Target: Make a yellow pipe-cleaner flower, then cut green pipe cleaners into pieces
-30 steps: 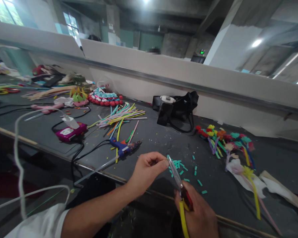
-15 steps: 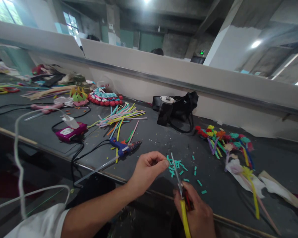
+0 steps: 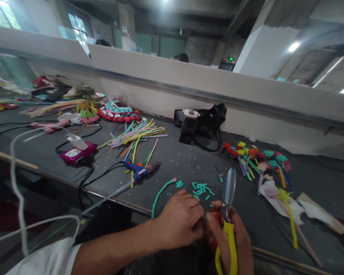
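Note:
My right hand (image 3: 236, 240) grips a pair of scissors (image 3: 228, 191) with one yellow and one red handle. Their blades point up and away over the worktop, nearly together. Beside it, at the table's front edge, my left hand (image 3: 183, 217) is closed with its fingers curled under. Whatever those fingers hold is hidden. Just beyond them lie short cut teal pieces (image 3: 200, 188) in a loose pile, with a smaller cluster of teal bits (image 3: 179, 184) to the left. A long teal fuzzy stem (image 3: 159, 193) with a pinkish tip curves down left of my left hand.
A blue glue gun (image 3: 137, 170) and a heap of coloured stems (image 3: 137, 133) lie to the left, near a magenta power socket (image 3: 78, 154) with cables. Behind stands a black bag (image 3: 209, 124). Fuzzy flowers (image 3: 255, 154) lie at the right.
My left hand has come down and right toward the table edge, its fingers curling under. The scissors have swung more upright and right, blades closing up. The teal stem has come into view.

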The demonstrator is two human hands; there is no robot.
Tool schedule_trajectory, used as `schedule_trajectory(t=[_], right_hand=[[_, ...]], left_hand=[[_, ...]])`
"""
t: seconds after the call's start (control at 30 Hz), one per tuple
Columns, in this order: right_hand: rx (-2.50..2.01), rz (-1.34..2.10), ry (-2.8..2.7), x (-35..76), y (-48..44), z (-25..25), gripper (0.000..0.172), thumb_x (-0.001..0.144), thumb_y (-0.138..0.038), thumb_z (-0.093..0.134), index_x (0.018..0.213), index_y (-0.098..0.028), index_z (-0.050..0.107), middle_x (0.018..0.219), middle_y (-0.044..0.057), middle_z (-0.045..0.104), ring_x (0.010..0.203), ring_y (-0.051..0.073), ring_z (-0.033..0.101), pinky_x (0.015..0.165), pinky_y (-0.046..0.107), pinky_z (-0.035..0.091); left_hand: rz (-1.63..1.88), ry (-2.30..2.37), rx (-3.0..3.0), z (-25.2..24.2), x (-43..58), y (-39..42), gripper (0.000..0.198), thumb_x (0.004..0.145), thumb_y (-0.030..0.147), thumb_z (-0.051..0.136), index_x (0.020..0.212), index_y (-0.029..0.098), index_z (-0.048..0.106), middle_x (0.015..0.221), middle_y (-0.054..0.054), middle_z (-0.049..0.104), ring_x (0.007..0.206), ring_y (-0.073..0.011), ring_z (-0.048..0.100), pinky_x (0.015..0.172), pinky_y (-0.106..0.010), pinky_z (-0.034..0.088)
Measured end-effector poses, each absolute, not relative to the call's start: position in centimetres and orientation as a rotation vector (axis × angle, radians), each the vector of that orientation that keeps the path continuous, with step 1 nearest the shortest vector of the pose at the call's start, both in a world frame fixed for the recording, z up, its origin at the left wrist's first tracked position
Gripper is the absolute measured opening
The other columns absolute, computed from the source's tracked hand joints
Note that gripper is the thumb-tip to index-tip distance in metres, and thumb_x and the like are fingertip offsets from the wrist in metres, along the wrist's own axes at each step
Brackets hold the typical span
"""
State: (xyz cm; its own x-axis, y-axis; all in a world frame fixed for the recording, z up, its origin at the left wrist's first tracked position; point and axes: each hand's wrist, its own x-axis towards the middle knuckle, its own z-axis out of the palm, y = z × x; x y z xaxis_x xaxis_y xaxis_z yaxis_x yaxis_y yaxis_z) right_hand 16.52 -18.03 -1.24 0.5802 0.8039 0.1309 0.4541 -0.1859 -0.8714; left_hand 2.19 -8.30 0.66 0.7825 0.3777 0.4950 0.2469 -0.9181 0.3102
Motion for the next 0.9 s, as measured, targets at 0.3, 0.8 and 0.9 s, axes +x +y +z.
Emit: schedule_trajectory(t=[0.3,0.8,0.9], right_hand=[[-1.841,0.281,-1.161,16.8,-18.0,-1.4,0.035,0.078,-0.046,0.059,0.101,-0.019,0.06,0.072,0.003,0.07,0.05,0.016,0.063,0.049,0.025,0.05],[-1.727,-0.023,-1.389,17.0,-18.2,-1.8,0.033,0.084,-0.046,0.058,0.101,-0.018,0.061,0.072,0.001,0.071,0.056,0.014,0.068,0.056,0.021,0.053],[-1.746,-0.25,-1.452,17.1,-18.2,-2.7,0.039,0.083,-0.05,0.059,0.102,-0.016,0.062,0.08,0.005,0.073,0.063,0.016,0.07,0.059,0.022,0.053]], left_hand=[[0.714,0.506,2.493,0.8,2.4,-8.5,0.007,0.072,0.018,0.054,0.068,0.016,0.06,0.066,-0.001,0.059,0.066,-0.0142,0.052,0.068,-0.029,0.036],[0.509,0.621,1.11,1.6,2.4,-6.8,0.008,0.061,0.022,0.065,0.063,0.014,0.064,0.056,0.004,0.054,0.053,-0.0074,0.042,0.056,-0.021,0.032],[0.78,0.633,0.975,2.2,2.2,-6.4,0.009,0.066,0.023,0.067,0.065,0.014,0.064,0.056,0.003,0.053,0.055,-0.0081,0.044,0.059,-0.022,0.034]])
